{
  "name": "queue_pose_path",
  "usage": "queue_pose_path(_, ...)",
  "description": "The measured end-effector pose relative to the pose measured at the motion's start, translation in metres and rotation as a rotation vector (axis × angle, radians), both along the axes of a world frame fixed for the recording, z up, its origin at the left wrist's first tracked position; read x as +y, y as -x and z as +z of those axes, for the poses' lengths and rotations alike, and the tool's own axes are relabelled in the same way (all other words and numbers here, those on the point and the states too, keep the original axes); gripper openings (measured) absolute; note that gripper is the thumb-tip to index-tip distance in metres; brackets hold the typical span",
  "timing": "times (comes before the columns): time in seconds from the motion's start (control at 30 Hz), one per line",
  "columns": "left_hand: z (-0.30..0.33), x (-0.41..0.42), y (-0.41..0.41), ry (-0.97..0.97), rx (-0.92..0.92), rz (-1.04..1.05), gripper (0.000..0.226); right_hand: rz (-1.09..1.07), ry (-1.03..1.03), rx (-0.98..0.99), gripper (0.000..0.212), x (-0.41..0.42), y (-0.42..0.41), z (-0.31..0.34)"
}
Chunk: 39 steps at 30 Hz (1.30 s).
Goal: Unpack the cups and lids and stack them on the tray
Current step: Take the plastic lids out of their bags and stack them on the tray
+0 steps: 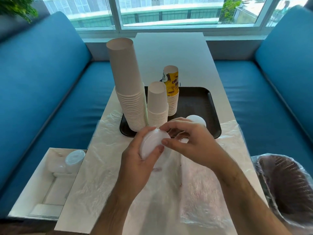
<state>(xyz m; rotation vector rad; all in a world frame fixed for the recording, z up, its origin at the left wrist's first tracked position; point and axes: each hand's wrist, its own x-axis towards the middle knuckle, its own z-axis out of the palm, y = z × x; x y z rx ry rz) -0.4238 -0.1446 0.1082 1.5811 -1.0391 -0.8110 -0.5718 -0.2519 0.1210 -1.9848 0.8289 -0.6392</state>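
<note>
Left hand [135, 158] grips lids [153, 143], right hand [189, 141] pinches their rim; tray [210, 106] just beyond

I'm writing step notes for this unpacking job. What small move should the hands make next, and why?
Probably carry the white lids forward and set them on the bare near-right part of the dark tray. The left hand grips them, the right hand pinches their edge, and cup stacks fill the tray's left.

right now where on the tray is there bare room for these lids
Free: the tray's right half, right of the yellow cup stack and beyond the lid pile. Crowded: its left side, with the tall stack and short stack.
</note>
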Motion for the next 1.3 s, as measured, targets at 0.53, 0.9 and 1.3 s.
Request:
queue_pose_path(0.53,0.003,0.006,0.0,-0.067,-0.115,0.028,0.059,-0.086,-0.118,-0.076,0.018,0.007,0.004,0.003)
queue_pose_path(0.9,0.006,0.013,-0.002,0.045,0.029,0.063,0.042,-0.426,-0.562,-0.562,0.029,-0.031,0.037,-0.027)
queue_pose_path(1.3,0.013,0.015,-0.005,0.009,-0.015,0.057,0.04,-0.716,-0.464,0.003,0.024,-0.135,0.057,-0.1)
